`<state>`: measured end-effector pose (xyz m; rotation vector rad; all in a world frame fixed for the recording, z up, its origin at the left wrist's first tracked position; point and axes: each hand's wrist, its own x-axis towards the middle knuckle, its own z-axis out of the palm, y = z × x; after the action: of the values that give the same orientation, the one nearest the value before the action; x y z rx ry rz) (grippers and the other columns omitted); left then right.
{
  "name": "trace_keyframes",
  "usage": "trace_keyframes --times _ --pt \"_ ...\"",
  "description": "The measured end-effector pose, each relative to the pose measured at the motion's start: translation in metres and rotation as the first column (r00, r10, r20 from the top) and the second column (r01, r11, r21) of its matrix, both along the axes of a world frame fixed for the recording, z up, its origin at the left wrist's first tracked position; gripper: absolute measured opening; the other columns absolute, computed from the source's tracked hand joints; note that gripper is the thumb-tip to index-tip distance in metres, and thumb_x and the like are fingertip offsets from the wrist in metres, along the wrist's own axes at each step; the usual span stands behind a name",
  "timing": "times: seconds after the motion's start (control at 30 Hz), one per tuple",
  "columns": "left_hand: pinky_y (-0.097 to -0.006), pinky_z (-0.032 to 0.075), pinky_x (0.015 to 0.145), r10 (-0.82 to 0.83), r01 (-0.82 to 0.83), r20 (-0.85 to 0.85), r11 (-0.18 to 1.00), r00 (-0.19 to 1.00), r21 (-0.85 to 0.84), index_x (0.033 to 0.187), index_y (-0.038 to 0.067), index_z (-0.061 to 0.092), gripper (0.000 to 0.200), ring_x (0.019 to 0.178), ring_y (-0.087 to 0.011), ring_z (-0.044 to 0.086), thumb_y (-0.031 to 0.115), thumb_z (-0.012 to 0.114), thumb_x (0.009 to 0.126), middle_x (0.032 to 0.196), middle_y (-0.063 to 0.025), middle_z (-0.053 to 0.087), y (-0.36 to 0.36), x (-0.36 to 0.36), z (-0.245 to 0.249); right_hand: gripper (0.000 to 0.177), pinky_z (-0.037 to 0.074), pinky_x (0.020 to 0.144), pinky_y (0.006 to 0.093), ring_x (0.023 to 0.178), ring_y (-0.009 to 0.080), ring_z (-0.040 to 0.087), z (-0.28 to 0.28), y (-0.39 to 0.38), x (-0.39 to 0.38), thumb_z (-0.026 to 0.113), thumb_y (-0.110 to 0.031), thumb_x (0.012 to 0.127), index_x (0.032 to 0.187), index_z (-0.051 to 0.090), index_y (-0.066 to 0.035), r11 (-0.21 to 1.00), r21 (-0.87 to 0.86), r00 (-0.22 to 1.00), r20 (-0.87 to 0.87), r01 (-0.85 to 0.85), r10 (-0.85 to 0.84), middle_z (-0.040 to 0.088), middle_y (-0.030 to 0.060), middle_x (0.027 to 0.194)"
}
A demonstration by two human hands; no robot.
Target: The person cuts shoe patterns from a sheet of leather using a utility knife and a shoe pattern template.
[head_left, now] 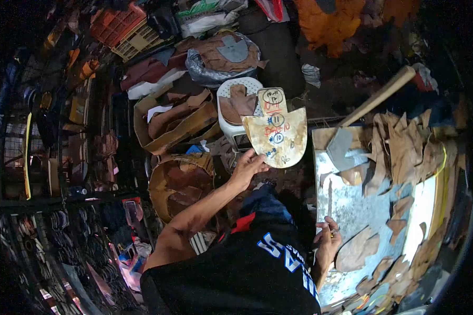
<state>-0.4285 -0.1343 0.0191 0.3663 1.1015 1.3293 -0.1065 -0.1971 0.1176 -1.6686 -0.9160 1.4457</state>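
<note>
My left hand [248, 167] pinches the lower left edge of a cream shoe-upper pattern [275, 149]. The pattern is held up, with a narrow tab above a wide rounded body, and carries handwritten numbers in blue, red and black. Over the left edge of the metal-topped worktable [326, 281], my right hand [327, 239] has its fingers curled round a slim, blade-like tool [329, 197] that points away from me. Beside that hand lies a rounded brown leather piece [357, 249]. A grey pattern [341, 149] rests farther up the table.
Brown leather [399, 152] and scraps cover the table's right side. A wooden handle [378, 97] slants across its far end. Beyond my left hand stand a white stool [230, 123] bearing leather, a cardboard box [205, 123] and a round scrap container [160, 199]. Racks fill the left.
</note>
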Motion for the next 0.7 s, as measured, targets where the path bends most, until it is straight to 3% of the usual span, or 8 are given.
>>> trace_keyframes --times 0.37,0.4,0.5,0.53,0.57,0.6,0.63,0.7 --pt "-0.0311 0.057 0.076 0.074 -0.074 0.004 0.996 0.997 -0.055 0.128 0.004 0.052 0.041 0.086 -0.0154 0.065 0.02 0.065 0.093 0.113 -0.0078 0.064 0.052 -0.046 -0.019 0.029 0.038 0.045 0.022 0.049 0.0078 0.049 -0.029 0.004 -0.01 0.062 -0.02 0.095 0.116 0.06 0.0 0.999 -0.035 0.999 0.007 0.032 -0.032 0.068 0.0096 0.087" --pt "-0.0307 0.056 0.073 0.134 -0.135 0.009 0.991 0.991 0.016 0.123 0.003 0.055 0.037 0.082 -0.013 0.063 0.023 0.065 0.094 0.103 -0.0054 0.065 0.07 -0.059 -0.016 0.029 0.038 0.045 0.022 0.049 0.0078 0.049 -0.026 0.005 -0.016 0.062 -0.02 0.095 0.116 0.06 0.0 0.999 -0.03 0.999 0.013 0.035 -0.034 0.068 0.0096 0.087" --pt "-0.0329 0.058 0.074 0.156 -0.156 -0.038 0.988 0.987 0.006 0.121 0.007 0.054 0.031 0.086 -0.0154 0.064 0.023 0.061 0.096 0.107 -0.0087 0.063 0.148 -0.119 -0.027 0.033 0.037 0.042 0.0212 0.046 0.0074 0.049 -0.017 0.006 -0.019 0.063 -0.023 0.094 0.114 0.06 0.004 0.997 0.022 0.997 0.023 0.08 -0.08 0.068 0.0086 0.083" --pt "-0.035 0.059 0.072 0.057 -0.051 -0.048 0.993 0.997 0.111 0.124 0.01 0.052 0.032 0.088 -0.0181 0.064 0.023 0.061 0.096 0.108 -0.0098 0.062 0.179 -0.151 -0.036 0.033 0.037 0.041 0.021 0.046 0.0073 0.049 -0.016 0.007 -0.019 0.064 -0.022 0.094 0.113 0.06 0.004 0.996 -0.009 0.995 0.035 0.092 -0.091 0.067 0.0084 0.083" --pt "-0.0335 0.059 0.061 0.227 -0.233 0.067 0.967 0.972 0.101 0.129 0.013 0.046 0.037 0.083 -0.021 0.065 0.024 0.06 0.096 0.107 -0.011 0.062 0.212 -0.168 -0.046 0.033 0.037 0.041 0.0209 0.046 0.0072 0.049 -0.015 0.006 -0.019 0.065 -0.022 0.093 0.113 0.061 0.004 0.994 -0.042 0.993 0.049 0.105 -0.103 0.067 0.0082 0.082" --pt "-0.0333 0.054 0.051 0.288 -0.284 -0.081 0.957 0.954 0.054 0.133 0.01 0.04 0.049 0.079 -0.023 0.065 0.03 0.062 0.095 0.109 -0.0114 0.06 0.225 -0.171 -0.001 0.032 0.036 0.042 0.0207 0.045 0.007 0.048 -0.016 0.006 -0.02 0.065 -0.021 0.092 0.111 0.061 0.004 0.995 -0.045 0.994 0.059 0.094 -0.091 0.067 0.0077 0.08" --pt "-0.0339 0.053 0.053 0.313 -0.313 -0.151 0.95 0.938 0.026 0.131 0.009 0.042 0.048 0.079 -0.0227 0.064 0.033 0.062 0.094 0.107 -0.0112 0.061 0.243 -0.185 0.001 0.032 0.036 0.042 0.0207 0.045 0.007 0.048 -0.014 0.004 -0.022 0.065 -0.021 0.092 0.111 0.061 0.004 0.994 -0.047 0.994 0.064 0.097 -0.094 0.067 0.0077 0.08" --pt "-0.035 0.052 0.057 0.28 -0.295 -0.275 0.956 0.92 -0.011 0.127 0.007 0.044 0.049 0.078 -0.0221 0.063 0.037 0.062 0.094 0.102 -0.0109 0.061 0.257 -0.18 -0.047 0.03 0.036 0.044 0.021 0.047 0.0065 0.048 -0.009 -0.001 -0.026 0.065 -0.021 0.092 0.11 0.062 0.003 0.995 -0.043 0.994 0.061 0.092 -0.089 0.067 0.0073 0.08"
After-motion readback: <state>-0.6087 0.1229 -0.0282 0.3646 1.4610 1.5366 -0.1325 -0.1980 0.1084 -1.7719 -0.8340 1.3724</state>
